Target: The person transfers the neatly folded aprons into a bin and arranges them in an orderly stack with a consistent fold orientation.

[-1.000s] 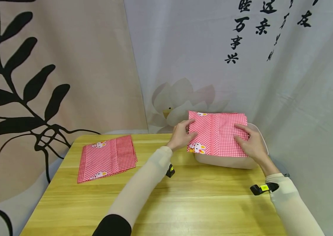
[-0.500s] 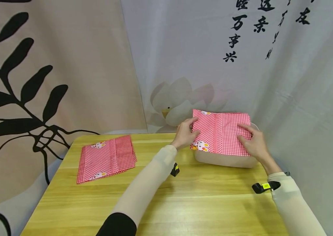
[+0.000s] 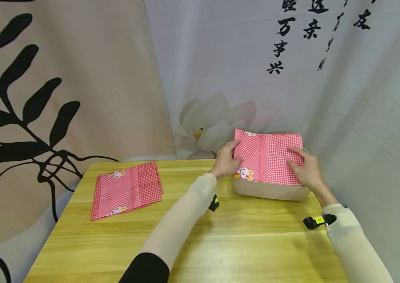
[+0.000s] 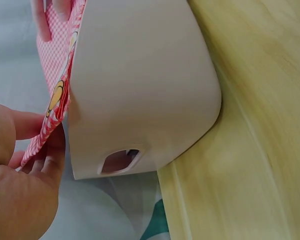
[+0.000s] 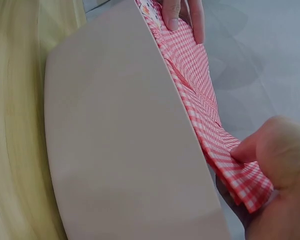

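Observation:
A folded red-and-white gingham cloth with rabbit prints (image 3: 268, 159) lies over the mouth of a beige plastic bin (image 3: 271, 191) at the table's back right. My left hand (image 3: 226, 160) pinches the cloth's left edge, thumb on top and fingers underneath. At the opposite edge my right hand (image 3: 306, 169) grips the cloth the same way; in the right wrist view its thumb presses down on the checked fabric (image 5: 195, 87). Seen from the left wrist, the cloth edge is level with the bin's rim, above an oval handle hole (image 4: 119, 161). The bin's inside is hidden beneath the cloth.
Another folded gingham cloth (image 3: 127, 191) with rabbit prints lies on the left of the wooden table (image 3: 256, 243). Behind the table hang curtains (image 3: 217, 51) with black lettering, a pale flower and black leaves. The bin stands close to them.
Both hands have carried the cloth slightly right and back, so it sits more squarely over the bin and less of the bin's right rim shows. The cloth on the left lies still.

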Available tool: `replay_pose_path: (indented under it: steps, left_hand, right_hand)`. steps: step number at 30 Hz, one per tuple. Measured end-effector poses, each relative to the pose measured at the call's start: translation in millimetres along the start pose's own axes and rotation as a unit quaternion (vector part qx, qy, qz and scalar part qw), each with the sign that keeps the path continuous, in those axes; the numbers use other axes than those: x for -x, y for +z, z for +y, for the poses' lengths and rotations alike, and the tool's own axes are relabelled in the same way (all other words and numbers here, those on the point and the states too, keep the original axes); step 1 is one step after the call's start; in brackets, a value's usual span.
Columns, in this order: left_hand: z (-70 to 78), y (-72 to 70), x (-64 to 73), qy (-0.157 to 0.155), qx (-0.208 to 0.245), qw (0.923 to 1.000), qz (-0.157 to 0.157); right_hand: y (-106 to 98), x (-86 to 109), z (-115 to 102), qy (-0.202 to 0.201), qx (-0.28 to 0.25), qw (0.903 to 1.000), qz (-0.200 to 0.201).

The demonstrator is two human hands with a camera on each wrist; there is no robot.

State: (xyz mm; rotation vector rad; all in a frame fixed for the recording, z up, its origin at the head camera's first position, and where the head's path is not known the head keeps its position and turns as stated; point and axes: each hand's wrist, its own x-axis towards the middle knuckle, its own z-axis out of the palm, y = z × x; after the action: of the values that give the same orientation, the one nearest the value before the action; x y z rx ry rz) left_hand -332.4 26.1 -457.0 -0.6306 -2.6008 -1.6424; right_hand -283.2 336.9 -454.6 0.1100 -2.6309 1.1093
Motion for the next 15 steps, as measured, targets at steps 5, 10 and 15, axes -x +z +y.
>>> replay_pose_path:
  steps: [5, 10, 15]
  left_hand:
    - [-0.8, 4.4, -2.8, -0.015, -0.002, 0.9999, -0.002]
    - [-0.9, 7.7, -5.8, -0.014, -0.006, 0.9999, -0.008]
    - [-0.8, 10.4, -7.0, -0.008, -0.035, 0.9993, -0.01]
  right_hand:
    - [-1.1, -0.1, 1.5, -0.008, 0.011, 0.9999, 0.004]
    - [-1.0, 0.4, 3.0, -0.011, 0.015, 0.9998, 0.006]
    - [0.1, 1.3, 6.2, -0.009, 0.021, 0.9997, 0.004]
